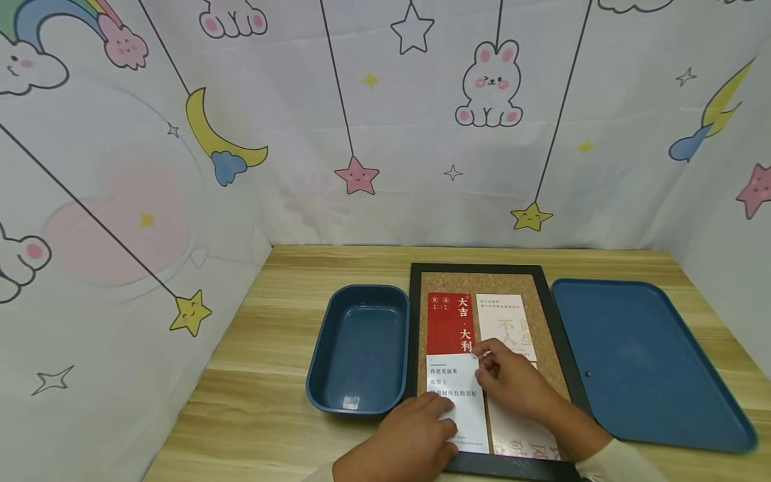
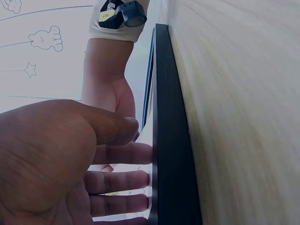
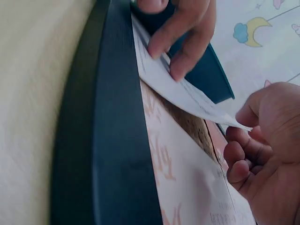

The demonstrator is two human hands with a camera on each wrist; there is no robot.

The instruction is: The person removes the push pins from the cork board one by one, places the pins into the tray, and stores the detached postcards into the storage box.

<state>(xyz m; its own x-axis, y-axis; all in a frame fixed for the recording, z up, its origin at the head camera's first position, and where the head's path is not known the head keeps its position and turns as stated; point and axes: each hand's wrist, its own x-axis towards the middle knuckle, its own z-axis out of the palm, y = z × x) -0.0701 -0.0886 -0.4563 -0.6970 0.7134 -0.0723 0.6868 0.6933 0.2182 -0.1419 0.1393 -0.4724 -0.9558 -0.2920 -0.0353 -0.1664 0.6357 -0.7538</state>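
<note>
A white card [image 1: 454, 425] with dark printed characters lies on a black-framed cork board [image 1: 448, 282], below a red card [image 1: 446, 325]. My left hand [image 1: 409, 435] rests with extended fingers on the white card's lower left part. My right hand [image 1: 512, 378] pinches the card's upper right corner between thumb and fingers. In the right wrist view the white card [image 3: 187, 96] bends up off the cork near that pinch. To the right are two pale cards, the upper card [image 1: 502, 314] and the lower card [image 1: 518, 428], partly hidden by my right hand and forearm.
Left of the board stands a deep blue box [image 1: 316, 361] with a small pale patch at its near end. A shallow blue tray [image 1: 650, 348] lies on the right, holding a small dark pin [image 1: 588, 373]. The wooden table [image 1: 253, 375] meets printed curtains behind and at the sides.
</note>
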